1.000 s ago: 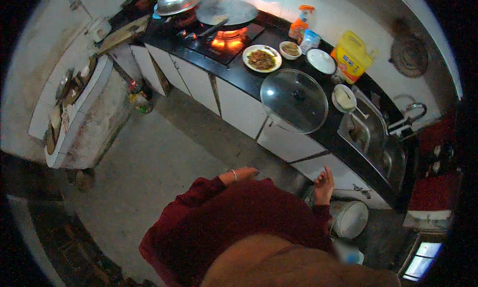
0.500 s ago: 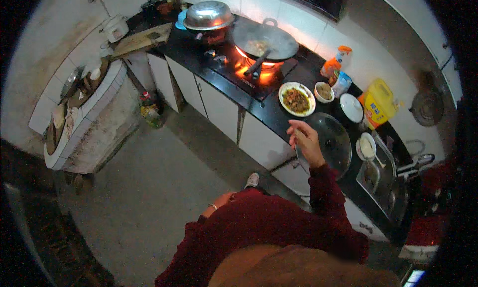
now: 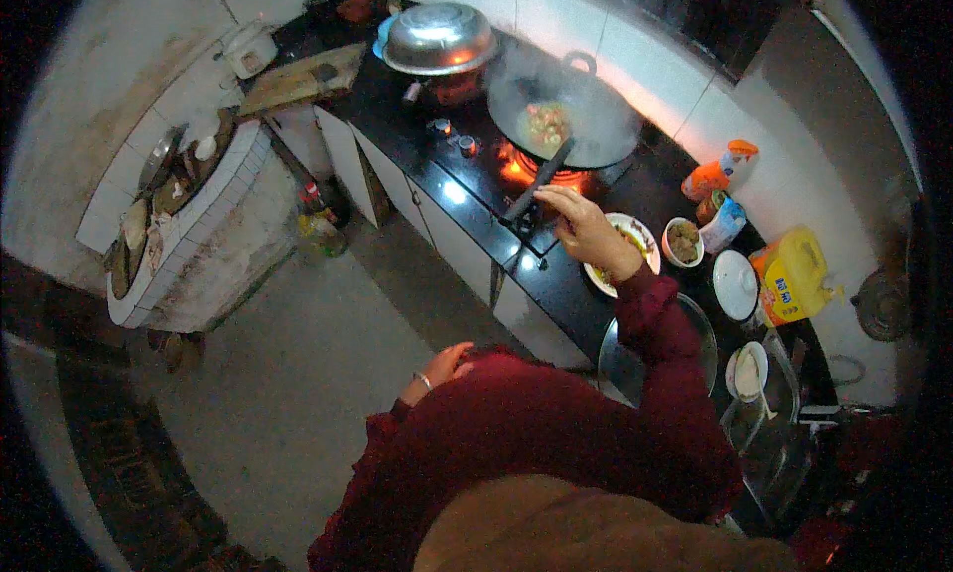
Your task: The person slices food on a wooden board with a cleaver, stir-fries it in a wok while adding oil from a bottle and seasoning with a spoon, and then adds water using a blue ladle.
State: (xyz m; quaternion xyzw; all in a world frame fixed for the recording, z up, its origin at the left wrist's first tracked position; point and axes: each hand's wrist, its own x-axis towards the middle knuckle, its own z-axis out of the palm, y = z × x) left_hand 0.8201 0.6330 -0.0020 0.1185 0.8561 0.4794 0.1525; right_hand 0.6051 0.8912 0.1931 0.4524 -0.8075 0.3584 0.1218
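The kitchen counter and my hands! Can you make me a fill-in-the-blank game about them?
The ____ hand is nearer the long black handle of the pan.
The big jug near the sink is mostly ____.
The spray bottle by the wall is mostly ____.

Missing words: right; yellow; orange.

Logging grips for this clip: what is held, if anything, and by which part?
Nothing visibly: the right hand, open, is at the wok handle, touch unclear; the left hand looks empty.
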